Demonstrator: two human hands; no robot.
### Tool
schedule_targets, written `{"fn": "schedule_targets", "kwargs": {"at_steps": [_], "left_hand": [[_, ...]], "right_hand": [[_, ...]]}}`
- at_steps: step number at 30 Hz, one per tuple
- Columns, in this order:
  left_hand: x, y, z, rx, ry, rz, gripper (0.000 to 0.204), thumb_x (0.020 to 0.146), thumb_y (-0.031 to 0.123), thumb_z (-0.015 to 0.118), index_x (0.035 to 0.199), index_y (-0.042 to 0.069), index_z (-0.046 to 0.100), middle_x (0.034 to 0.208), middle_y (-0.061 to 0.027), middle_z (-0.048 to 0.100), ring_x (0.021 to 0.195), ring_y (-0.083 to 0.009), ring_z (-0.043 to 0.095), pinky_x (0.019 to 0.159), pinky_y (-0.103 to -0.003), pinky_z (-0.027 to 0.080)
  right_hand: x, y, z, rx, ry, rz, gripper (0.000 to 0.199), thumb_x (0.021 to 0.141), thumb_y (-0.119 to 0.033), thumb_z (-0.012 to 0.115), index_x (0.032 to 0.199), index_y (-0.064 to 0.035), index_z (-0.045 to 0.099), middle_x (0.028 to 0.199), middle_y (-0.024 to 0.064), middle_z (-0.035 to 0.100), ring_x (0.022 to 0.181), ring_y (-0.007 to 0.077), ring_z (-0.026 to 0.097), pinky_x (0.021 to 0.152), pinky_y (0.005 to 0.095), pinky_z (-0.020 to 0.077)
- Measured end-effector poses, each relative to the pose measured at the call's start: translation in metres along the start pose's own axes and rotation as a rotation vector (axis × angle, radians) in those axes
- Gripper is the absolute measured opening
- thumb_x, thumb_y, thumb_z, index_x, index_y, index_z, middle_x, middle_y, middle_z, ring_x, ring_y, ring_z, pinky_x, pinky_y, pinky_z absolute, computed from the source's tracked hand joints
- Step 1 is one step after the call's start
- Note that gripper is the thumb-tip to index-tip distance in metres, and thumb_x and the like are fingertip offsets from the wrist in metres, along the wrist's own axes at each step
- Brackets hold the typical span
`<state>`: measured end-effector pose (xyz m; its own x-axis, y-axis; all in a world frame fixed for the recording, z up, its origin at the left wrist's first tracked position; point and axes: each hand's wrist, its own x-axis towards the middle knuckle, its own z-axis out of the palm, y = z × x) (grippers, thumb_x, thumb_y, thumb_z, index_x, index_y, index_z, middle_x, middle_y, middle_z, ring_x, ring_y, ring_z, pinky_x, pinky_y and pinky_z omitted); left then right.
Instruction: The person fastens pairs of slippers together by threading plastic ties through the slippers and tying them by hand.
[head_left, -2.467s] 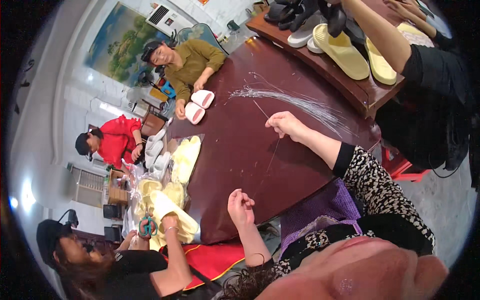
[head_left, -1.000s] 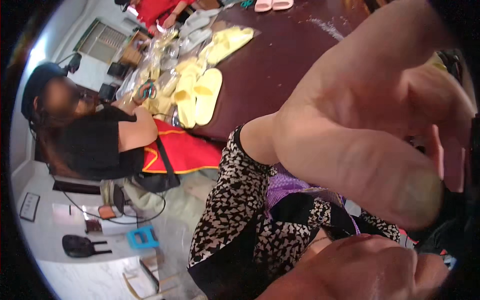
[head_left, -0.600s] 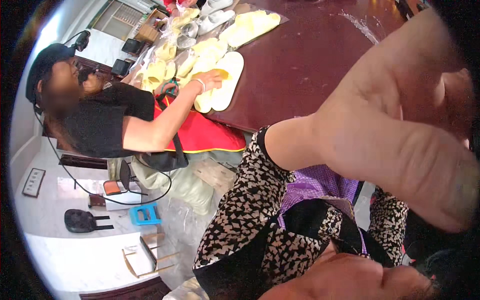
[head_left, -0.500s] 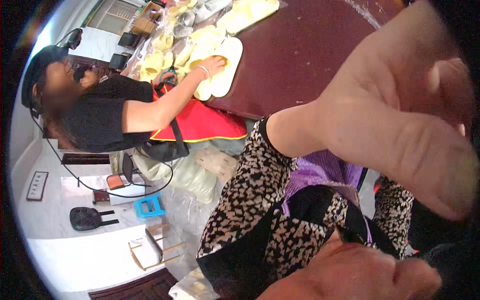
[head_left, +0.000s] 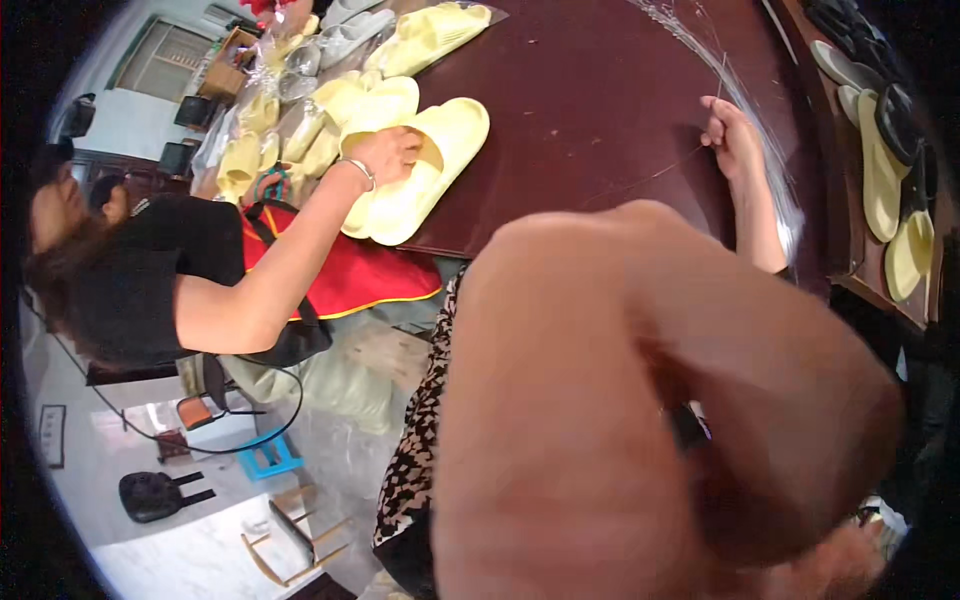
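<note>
Over the far right part of the desk [head_left: 600,90], the right hand [head_left: 735,140] is raised with its fingers bent, pinching a thin wire [head_left: 668,170] whose loose end trails leftward above the dark red top. Just beside that hand, a bundle of wires [head_left: 752,98] curves along the desk.

Close to the lens, the left hand [head_left: 650,380] fills the lower middle, big and blurred; its fingers look bent, but whether it grips anything cannot be told.

At the desk's left edge, a co-worker in a black top and red apron [head_left: 350,285] has one hand [head_left: 388,150] on a pair of yellow slippers [head_left: 428,195], with teal scissors [head_left: 272,185] at the other. Behind these lie more yellow slippers in clear bags [head_left: 430,38] and grey slippers [head_left: 355,38]. To the right, a wooden stand [head_left: 868,268] bears yellow and black footwear [head_left: 882,165]. A blue stool [head_left: 270,457] stands on the floor at lower left.
</note>
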<state>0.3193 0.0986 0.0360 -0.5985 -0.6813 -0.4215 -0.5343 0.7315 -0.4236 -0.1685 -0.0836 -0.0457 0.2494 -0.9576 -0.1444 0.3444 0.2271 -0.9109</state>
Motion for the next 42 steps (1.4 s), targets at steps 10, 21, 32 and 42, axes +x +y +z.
{"fn": "schedule_targets", "kwargs": {"at_steps": [10,21,32,42], "left_hand": [[0.115,-0.029,-0.124,-0.934,0.093,0.332,0.012,0.074,0.017,0.056,0.079,0.011,0.064,0.094,0.0002,0.06,0.102,-0.0169,0.049,0.087,-0.029,0.041],[0.133,0.084,-0.251,-1.41,0.511,0.898,0.014,0.078,0.011,0.056,0.087,0.006,0.066,0.086,-0.0056,0.062,0.085,-0.0202,0.055,0.075,-0.03,0.045],[0.15,0.178,-0.35,-2.064,0.873,1.427,0.017,0.082,0.005,0.055,0.094,0.001,0.067,0.077,-0.0115,0.064,0.069,-0.0234,0.061,0.062,-0.03,0.048],[0.178,0.165,-0.236,-2.035,0.6,0.207,0.021,0.085,0.003,0.055,0.105,0.001,0.063,0.091,-0.0084,0.064,0.082,-0.014,0.061,0.068,-0.025,0.05]], "right_hand": [[-0.015,-0.011,-0.015,-0.03,0.023,-0.005,0.021,0.092,-0.015,0.047,0.101,0.0025,0.056,0.057,-0.0031,0.039,0.05,0.008,0.036,0.052,0.0256,0.0373],[-0.007,-0.013,-0.031,-0.06,0.034,-0.014,0.022,0.092,-0.016,0.048,0.102,0.0025,0.055,0.057,-0.0026,0.04,0.049,0.0081,0.036,0.052,0.0257,0.0386],[-0.014,-0.006,-0.02,-0.072,0.066,0.025,0.022,0.093,-0.018,0.047,0.102,0.0009,0.055,0.055,-0.0038,0.035,0.049,0.0079,0.033,0.053,0.026,0.0352],[-0.01,-0.007,-0.029,-0.016,0.029,-0.011,0.023,0.092,-0.014,0.047,0.105,0.0028,0.056,0.057,-0.0041,0.04,0.049,0.0081,0.035,0.053,0.0253,0.037]]}}
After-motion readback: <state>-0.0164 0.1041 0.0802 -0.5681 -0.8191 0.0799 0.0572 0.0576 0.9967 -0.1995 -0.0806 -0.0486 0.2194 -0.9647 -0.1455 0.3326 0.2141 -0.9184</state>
